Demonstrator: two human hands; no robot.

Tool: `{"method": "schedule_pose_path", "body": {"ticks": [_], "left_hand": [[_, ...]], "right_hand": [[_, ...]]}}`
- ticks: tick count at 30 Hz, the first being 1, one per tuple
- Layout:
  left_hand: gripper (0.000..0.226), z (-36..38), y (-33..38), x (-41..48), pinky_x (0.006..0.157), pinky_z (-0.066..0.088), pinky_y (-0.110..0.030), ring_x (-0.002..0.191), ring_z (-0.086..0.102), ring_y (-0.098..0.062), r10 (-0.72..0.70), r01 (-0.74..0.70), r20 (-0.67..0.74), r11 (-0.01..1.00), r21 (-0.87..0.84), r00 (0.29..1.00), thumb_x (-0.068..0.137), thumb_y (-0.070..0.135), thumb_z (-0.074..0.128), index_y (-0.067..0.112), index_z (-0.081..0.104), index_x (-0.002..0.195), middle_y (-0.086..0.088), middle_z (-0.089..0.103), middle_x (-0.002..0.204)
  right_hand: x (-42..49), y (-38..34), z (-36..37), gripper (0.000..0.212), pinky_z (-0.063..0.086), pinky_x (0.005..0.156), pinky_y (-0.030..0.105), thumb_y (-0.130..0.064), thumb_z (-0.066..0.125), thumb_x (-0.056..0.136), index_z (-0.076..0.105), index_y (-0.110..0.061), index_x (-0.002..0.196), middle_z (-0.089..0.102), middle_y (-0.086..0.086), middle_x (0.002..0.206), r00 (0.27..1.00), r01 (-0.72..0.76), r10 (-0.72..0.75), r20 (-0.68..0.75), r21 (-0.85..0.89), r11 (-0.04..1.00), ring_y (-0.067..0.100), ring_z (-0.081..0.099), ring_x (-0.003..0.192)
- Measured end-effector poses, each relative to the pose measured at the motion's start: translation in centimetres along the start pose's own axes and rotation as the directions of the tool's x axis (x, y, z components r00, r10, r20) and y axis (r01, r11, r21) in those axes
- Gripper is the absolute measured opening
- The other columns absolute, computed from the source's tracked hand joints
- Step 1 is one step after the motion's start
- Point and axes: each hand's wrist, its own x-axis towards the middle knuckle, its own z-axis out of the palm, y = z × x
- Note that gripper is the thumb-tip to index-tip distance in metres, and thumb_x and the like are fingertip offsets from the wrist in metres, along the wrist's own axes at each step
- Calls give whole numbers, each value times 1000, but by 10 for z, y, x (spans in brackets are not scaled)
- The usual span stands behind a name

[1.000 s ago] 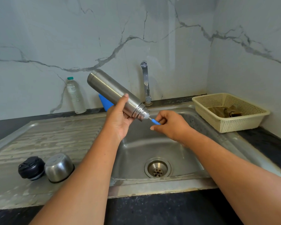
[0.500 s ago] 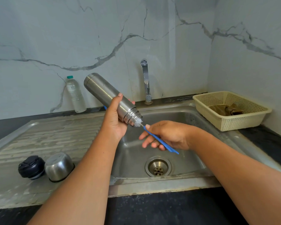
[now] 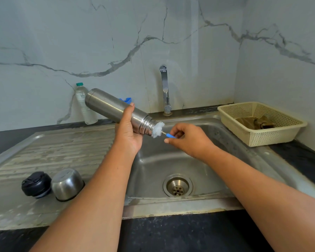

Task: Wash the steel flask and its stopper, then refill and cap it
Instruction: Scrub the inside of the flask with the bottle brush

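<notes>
The stainless steel sink (image 3: 153, 166) is sitting in the dark bench (image 3: 189, 231). Over its basin I am holding the cylindrical brushed-steel flask (image 3: 107, 105) tilted, mouth down to the right. My left hand (image 3: 128, 137) is gripping its body near the neck. My right hand (image 3: 187, 140) is pinching the blue handle of the white-bristled bottle brush (image 3: 157, 129), whose bristles are sitting at the flask's mouth. The domed steel cup (image 3: 66, 184) and the round black stopper (image 3: 36, 184) are resting just beside each other on the drainboard.
</notes>
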Motion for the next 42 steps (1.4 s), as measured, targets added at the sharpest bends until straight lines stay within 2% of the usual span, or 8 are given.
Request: {"method": "schedule_pose_path", "body": {"ticks": [6, 15, 19, 24, 28, 34, 39, 42], "left_hand": [[76, 3, -9, -5, 75, 63, -43, 97, 70, -29, 1, -1, -7, 999, 42, 1000, 73, 33, 90, 8, 59, 139, -14, 68, 110], [23, 6, 12, -10, 68, 59, -34, 71, 68, -20, 32, -28, 40, 994, -101, 999, 93, 30, 72, 15, 64, 108, -7, 67, 87], [27, 17, -8, -24, 68, 59, -33, 72, 68, -22, -21, 17, 70, 998, 55, 997, 92, 32, 73, 12, 62, 107, -13, 67, 89], [26, 11, 9, -18, 70, 60, -36, 73, 70, -21, 33, -30, 64, 998, -53, 997, 93, 33, 72, 15, 63, 109, -10, 69, 86], [21, 15, -3, -32, 72, 57, -35, 71, 67, -20, -12, 1, 134, 997, 83, 991, 97, 33, 65, 13, 63, 98, -9, 69, 79], [59, 19, -6, -29, 89, 57, -35, 104, 72, -21, -7, -15, 128, 985, 174, 992, 87, 55, 74, 13, 63, 127, -5, 75, 111], [49, 18, -10, -25, 77, 59, -29, 98, 71, -20, 55, -53, -4, 967, 247, 998, 92, 45, 75, 8, 58, 119, -5, 72, 110], [40, 17, -6, -24, 96, 60, -43, 110, 74, -28, 23, -35, 72, 984, 172, 997, 100, 34, 69, 7, 55, 126, -14, 75, 117]], "right_hand": [[-7, -18, 4, 33, 40, 51, 25, -45, 53, 104, 73, -21, 93, 60, -3, 65, 994, 77, -63, 91, -163, 984, 11, 50, 53], [-13, -28, -10, 35, 36, 52, 31, -32, 65, 88, 49, -17, 61, 51, -2, 57, 974, 222, -204, 96, -262, 939, 17, 43, 53], [-10, -32, -1, 23, 41, 54, 29, -32, 68, 84, 56, -22, 68, 60, -2, 66, 970, 244, -232, 75, -291, 925, 17, 56, 61], [-11, -22, -19, 27, 36, 50, 28, -31, 67, 85, 56, -15, 66, 57, 2, 61, 969, 247, -238, 68, -313, 917, 17, 48, 54], [-12, -32, -1, 28, 36, 49, 28, -31, 64, 86, 51, -20, 64, 57, 1, 63, 968, 249, -243, 58, -256, 934, 17, 51, 54], [-11, -27, -12, 23, 34, 48, 27, -31, 56, 94, 54, -22, 72, 56, -3, 65, 969, 187, -219, -113, -240, 953, 18, 55, 60], [-4, -18, -10, 14, 36, 53, 28, -25, 55, 98, 65, -17, 94, 59, 2, 78, 947, 174, -244, -208, -305, 936, 24, 57, 68], [-2, -17, -12, 17, 41, 58, 31, -28, 54, 102, 64, -17, 110, 64, 5, 92, 947, 150, -238, -217, -356, 922, 26, 58, 76]]}}
